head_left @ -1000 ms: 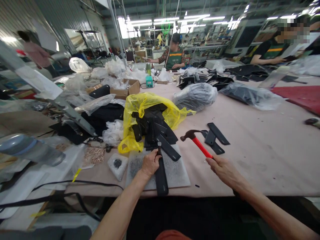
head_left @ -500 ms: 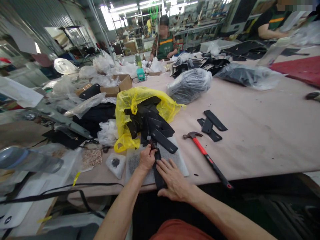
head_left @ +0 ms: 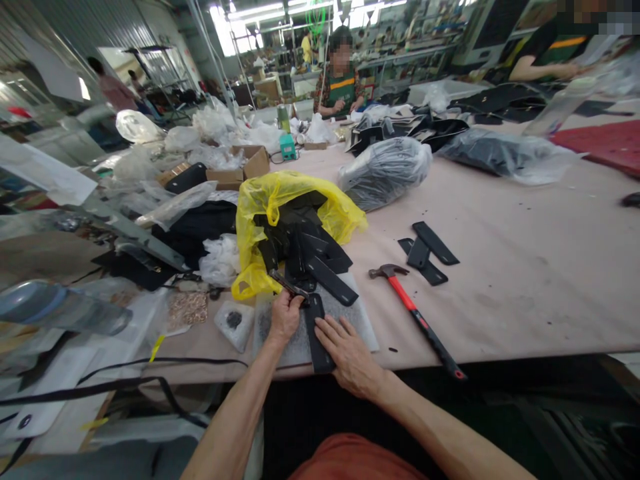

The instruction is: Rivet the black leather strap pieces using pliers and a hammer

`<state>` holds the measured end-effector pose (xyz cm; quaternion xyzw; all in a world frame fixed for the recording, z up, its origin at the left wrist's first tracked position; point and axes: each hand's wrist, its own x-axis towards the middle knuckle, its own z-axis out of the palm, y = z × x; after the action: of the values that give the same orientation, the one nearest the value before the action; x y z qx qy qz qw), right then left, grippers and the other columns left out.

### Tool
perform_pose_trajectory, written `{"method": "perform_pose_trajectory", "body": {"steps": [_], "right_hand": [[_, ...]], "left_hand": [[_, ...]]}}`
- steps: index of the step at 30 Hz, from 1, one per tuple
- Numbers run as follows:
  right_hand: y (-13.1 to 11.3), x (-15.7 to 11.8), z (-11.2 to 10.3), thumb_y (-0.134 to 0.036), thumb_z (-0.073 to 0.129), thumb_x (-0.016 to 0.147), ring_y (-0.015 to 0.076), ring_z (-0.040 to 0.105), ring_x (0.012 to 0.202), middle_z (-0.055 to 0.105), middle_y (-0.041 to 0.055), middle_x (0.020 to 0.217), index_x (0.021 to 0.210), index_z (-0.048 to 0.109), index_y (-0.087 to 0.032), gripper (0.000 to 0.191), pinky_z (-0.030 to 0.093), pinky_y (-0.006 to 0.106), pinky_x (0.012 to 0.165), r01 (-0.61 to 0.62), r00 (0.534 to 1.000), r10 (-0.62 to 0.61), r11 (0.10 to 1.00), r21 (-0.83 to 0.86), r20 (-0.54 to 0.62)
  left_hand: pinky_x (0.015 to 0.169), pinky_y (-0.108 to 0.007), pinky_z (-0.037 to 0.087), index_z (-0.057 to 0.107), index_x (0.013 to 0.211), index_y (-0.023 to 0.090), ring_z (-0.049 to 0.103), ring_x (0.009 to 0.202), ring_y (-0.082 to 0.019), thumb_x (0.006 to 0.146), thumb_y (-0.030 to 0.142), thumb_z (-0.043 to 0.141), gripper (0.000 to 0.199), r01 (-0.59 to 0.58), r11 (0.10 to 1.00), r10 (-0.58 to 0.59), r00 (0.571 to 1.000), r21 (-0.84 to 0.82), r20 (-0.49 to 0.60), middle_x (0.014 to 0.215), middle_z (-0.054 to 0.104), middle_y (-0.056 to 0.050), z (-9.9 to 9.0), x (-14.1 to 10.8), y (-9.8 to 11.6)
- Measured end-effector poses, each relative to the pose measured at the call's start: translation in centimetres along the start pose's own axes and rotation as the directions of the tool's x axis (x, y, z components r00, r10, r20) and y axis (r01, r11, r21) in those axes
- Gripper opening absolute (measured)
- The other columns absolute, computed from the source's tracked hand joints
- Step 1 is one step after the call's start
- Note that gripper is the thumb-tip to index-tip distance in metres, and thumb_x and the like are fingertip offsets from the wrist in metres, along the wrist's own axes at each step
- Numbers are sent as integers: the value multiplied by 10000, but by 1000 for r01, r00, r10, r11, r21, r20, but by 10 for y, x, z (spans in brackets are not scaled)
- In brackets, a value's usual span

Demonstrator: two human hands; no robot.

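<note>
The grip of the left hand (head_left: 286, 317) is closed around a slim dark tool (head_left: 289, 284), which lies slanted just past the far end of a black strip (head_left: 315, 307). The grip of the right hand (head_left: 347, 353) is wide, fingers laid flat on that strip, which rests on a pale slab (head_left: 369, 335) at the near edge of the surface (head_left: 520, 293). Beyond the slab, a yellow bag (head_left: 247, 200) spills dark pieces (head_left: 333, 280) onto it. Rightward, a hammer (head_left: 403, 293) lies with its handle end past the near edge.
</note>
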<state>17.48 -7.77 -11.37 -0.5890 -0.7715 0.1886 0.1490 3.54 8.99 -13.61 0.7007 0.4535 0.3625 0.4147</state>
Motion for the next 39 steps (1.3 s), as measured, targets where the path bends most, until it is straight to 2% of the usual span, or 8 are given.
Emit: {"method": "perform_pose_trajectory", "body": {"steps": [4,7,9,14,20,28,35,39], "right_hand": [[5,4,-32,-219,630,671,354,258,1446,350,146,1556,1450,443,-179,802,101,605,1179,26,999,-30,992,123,31],[17,22,-60,-139,568,659,276,426,1351,485,108,1460,1401,496,-196,748,286,481,1149,37,998,-51,946,323,32],[24,40,-69,-135,542,717,221,530,1243,577,70,1365,1359,539,-205,645,396,365,1066,-50,998,35,940,337,52],[25,82,-53,-221,505,898,239,607,1057,670,109,1103,1145,672,-173,301,425,345,925,-336,940,339,939,73,-35],[23,93,-39,-223,528,904,241,590,1056,660,102,1062,1025,671,-177,192,373,334,889,-370,927,369,929,9,-72],[27,100,-36,-151,525,834,224,596,959,661,97,951,815,644,-167,122,353,313,830,-354,930,360,932,84,-77],[43,63,-51,-201,457,852,147,569,718,617,8,748,801,564,-186,119,402,250,677,-339,912,388,896,289,-135],[65,15,-67,-336,532,809,159,562,675,597,0,715,817,569,-196,146,430,277,652,-338,835,502,790,512,-224]], "left_hand": [[748,-318,519,659,922,169,671,799,-207,862,256,540,159,-6,999,7,1000,44,-2,857,719,-59,0,-3,4],[738,-320,513,657,922,171,675,813,-218,857,230,530,154,-17,995,18,1000,101,-6,858,720,-62,1,-2,7],[735,-321,505,655,926,175,676,817,-224,857,215,525,153,-25,989,27,1000,144,-12,856,722,-63,1,-2,8],[738,-316,491,650,938,182,668,807,-224,857,206,531,145,-46,980,52,998,195,-27,863,720,-65,1,-4,7],[760,-313,490,653,974,179,673,842,-224,862,197,531,168,-38,988,41,999,149,-18,887,720,-69,2,-3,4],[769,-311,493,644,957,179,665,844,-221,853,181,549,141,-41,988,43,999,151,-14,897,721,-68,1,-1,9],[803,-320,496,658,960,184,674,879,-228,859,178,543,153,-37,994,38,999,102,-2,907,726,-66,2,-1,7],[790,-317,499,660,978,188,674,858,-224,860,192,552,160,-41,994,42,999,101,-4,899,727,-59,2,-1,4]]}}
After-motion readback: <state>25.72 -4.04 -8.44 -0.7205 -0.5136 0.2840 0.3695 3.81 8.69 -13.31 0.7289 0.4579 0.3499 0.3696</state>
